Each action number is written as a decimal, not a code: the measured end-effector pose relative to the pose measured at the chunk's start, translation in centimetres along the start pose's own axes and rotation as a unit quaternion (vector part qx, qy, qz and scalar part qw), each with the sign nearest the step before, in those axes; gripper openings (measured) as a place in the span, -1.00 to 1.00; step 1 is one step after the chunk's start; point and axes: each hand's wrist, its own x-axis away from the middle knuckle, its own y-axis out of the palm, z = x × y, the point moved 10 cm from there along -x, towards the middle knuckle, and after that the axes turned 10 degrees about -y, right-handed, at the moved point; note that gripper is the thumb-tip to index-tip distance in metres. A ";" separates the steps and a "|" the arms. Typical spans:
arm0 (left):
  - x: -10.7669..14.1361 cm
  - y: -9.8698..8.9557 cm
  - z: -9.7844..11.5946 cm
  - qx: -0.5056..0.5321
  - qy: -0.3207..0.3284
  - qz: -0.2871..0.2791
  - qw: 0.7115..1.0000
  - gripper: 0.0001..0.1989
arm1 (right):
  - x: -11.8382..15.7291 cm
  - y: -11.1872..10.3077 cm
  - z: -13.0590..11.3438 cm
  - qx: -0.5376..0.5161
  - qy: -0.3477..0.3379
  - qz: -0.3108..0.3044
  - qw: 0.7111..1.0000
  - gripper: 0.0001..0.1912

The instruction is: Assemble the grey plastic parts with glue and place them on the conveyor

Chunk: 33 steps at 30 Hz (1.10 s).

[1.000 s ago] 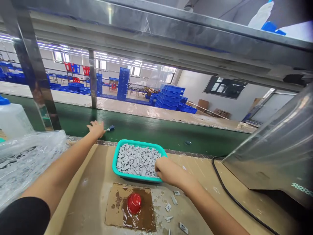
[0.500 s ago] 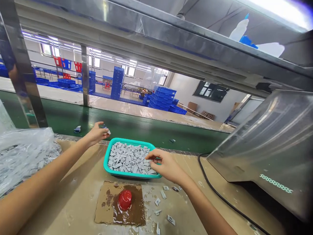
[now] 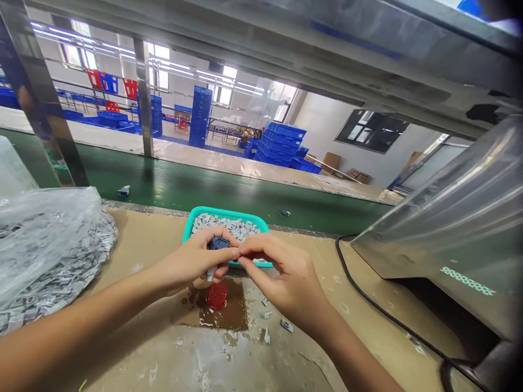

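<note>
Since the earlier frame, the hands have been coming together, no longer apart. The left hand [image 3: 192, 261] is clamping a dark blue plastic part [image 3: 218, 243], while the right hand [image 3: 281, 277] is pressing its fingertips against the left's, holding nothing I can make out. The teal basket [image 3: 225, 212] of grey plastic pieces [image 3: 223, 225] is sitting at 12 o'clock, a red dome [image 3: 217, 295] on stained cardboard [image 3: 235, 316] at 6, and a plastic bag [image 3: 44, 228] at 9.
</note>
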 end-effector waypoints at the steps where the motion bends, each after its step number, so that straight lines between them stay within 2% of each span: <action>1: 0.0 -0.1 -0.1 -0.004 -0.004 0.003 1.000 -0.81 | 0.1 -0.3 -0.3 0.007 -0.010 0.006 1.000 -0.89; 4: 0.0 -0.1 -0.4 -0.031 -0.008 0.016 0.999 -0.79 | 0.6 -0.7 -1.0 0.036 -0.023 0.012 0.999 -0.87; 10: 0.1 0.6 -1.1 -0.055 -0.022 0.010 0.998 -0.80 | 1.4 0.3 -0.4 0.058 0.021 -0.028 0.998 -0.85; 13: 0.1 0.7 -1.3 -0.057 -0.026 0.000 0.998 -0.80 | 1.5 0.6 0.5 0.037 0.057 -0.045 0.997 -0.87; 16: 0.2 0.7 -1.7 -0.066 -0.062 -0.024 0.996 -0.79 | 2.1 0.9 1.9 -0.011 0.110 -0.056 0.992 -0.88; 19: 0.4 -0.4 -1.4 -0.106 -0.088 -0.020 0.990 -0.66 | 3.6 1.6 2.8 -0.050 0.137 -0.071 0.987 -0.87; 21: 0.5 -1.6 -0.6 -0.117 -0.078 -0.001 0.990 -0.63 | 5.1 2.5 3.3 -0.055 0.141 -0.097 0.984 -0.86; 25: 0.5 -3.0 0.9 -0.137 -0.038 0.016 0.990 -0.73 | 7.9 4.5 3.7 -0.037 0.119 -0.145 0.982 -0.83; 30: 0.5 -2.3 0.9 -0.211 -0.015 -0.038 0.977 -0.71 | 9.3 5.5 3.8 -0.021 0.096 -0.141 0.985 -0.82; 33: 0.5 -2.5 1.1 -0.239 0.003 -0.024 0.971 -0.62 | 9.3 5.5 3.8 -0.009 0.088 -0.134 0.987 -0.82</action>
